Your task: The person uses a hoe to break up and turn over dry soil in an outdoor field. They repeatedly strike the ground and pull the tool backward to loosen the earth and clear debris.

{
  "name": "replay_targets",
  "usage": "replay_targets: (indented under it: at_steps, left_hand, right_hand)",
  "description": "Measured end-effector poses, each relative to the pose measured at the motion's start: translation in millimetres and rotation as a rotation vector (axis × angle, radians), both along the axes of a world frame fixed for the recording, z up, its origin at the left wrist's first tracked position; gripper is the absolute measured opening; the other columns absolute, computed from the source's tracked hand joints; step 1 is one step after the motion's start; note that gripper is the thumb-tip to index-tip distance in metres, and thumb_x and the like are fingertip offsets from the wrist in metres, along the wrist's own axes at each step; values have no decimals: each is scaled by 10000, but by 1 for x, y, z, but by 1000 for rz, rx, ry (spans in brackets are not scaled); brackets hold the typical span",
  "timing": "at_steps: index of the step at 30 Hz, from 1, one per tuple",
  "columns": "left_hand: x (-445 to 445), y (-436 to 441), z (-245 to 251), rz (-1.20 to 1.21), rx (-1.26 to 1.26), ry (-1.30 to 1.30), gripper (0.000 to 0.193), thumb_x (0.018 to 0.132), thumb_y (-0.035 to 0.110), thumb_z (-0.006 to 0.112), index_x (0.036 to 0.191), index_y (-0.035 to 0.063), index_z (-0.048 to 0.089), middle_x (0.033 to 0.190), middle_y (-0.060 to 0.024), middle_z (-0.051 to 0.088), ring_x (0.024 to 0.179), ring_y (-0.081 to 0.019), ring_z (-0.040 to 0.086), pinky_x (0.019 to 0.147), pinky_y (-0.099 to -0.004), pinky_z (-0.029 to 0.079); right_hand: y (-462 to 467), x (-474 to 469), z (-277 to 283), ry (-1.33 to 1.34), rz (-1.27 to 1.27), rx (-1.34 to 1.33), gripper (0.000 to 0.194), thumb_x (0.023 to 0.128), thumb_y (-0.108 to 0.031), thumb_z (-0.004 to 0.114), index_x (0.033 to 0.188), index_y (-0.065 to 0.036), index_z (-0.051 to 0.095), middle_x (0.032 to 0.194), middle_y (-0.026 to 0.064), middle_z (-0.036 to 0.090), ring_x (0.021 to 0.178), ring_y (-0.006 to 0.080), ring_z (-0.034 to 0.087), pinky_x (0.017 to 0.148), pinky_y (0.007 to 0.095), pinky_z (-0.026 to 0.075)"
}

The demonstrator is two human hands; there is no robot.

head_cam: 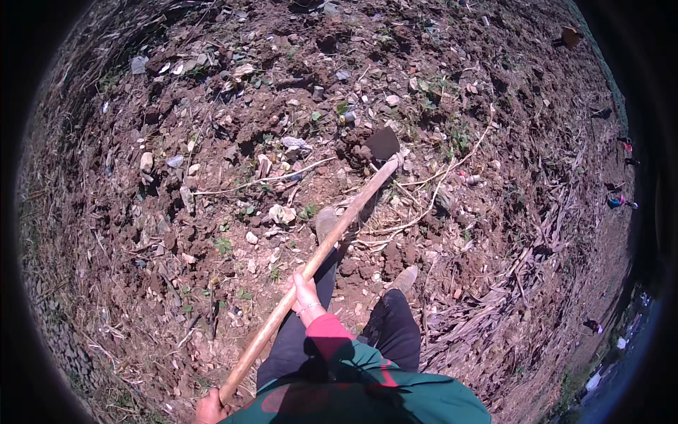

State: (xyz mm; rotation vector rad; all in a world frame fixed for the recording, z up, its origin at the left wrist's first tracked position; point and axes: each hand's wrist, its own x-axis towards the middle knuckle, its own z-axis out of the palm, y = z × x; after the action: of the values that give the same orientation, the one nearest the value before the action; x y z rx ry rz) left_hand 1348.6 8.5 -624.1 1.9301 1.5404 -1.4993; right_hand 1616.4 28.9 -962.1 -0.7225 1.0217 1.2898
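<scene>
A hoe with a long wooden handle [339,228] runs slantwise from the lower left to the upper middle. Its dark metal blade [383,143] rests at a clump of brown soil. My right hand [306,294], with a bracelet at the wrist, grips the handle around its middle, in front of my legs. Near the handle's lower end, at the bottom left, my left hand [210,407] is closed around the wood; part of it is cut off by the picture's edge.
Stones, clods and small weeds cover the ground. Pale dry stems [405,228] lie by the blade and my shoes [406,278]. Dry stalks [487,312] are heaped at right. Far off at the right rim are several people [593,326]. A stony strip [63,350] borders the lower left.
</scene>
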Motion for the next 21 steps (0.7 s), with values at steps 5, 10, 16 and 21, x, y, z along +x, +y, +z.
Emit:
replay_targets:
  at_steps: [5, 10, 16, 21]
  left_hand:
    - [-3, 20, -41, 151, -111, -148, 498, 714, 356, 720, 1017, 48, 475, 705, -244, 622, 692, -462, 628, 617, -540, 488]
    - [21, 21, -120, 200, -78, -311, 476, 703, 259, 710, 1061, 39, 488, 769, -258, 634, 758, -450, 634, 667, -521, 513]
    - [29, 24, -134, 349, -15, -443, 450, 652, 232, 730, 983, 30, 503, 776, -253, 639, 777, -451, 634, 676, -507, 507]
    - [-77, -25, -95, 422, -57, -142, 464, 614, 237, 771, 941, 7, 536, 768, -259, 635, 753, -447, 637, 661, -487, 520]
  right_hand:
    - [24, 33, -21, -117, 81, 20, 200, 901, -101, 559, 981, -117, 377, 719, 36, 470, 557, 152, 495, 476, 312, 462]
    - [60, 115, -12, -331, 114, 51, 132, 915, -101, 518, 932, -98, 387, 688, 23, 462, 508, 120, 469, 437, 281, 454]
    - [75, 126, -21, -476, 166, -17, 71, 921, -85, 510, 884, -67, 453, 673, 19, 474, 504, 121, 490, 434, 278, 458]
    - [14, 5, -40, -280, 409, -113, 115, 898, -101, 555, 933, -82, 446, 660, 27, 484, 505, 147, 511, 442, 318, 471]
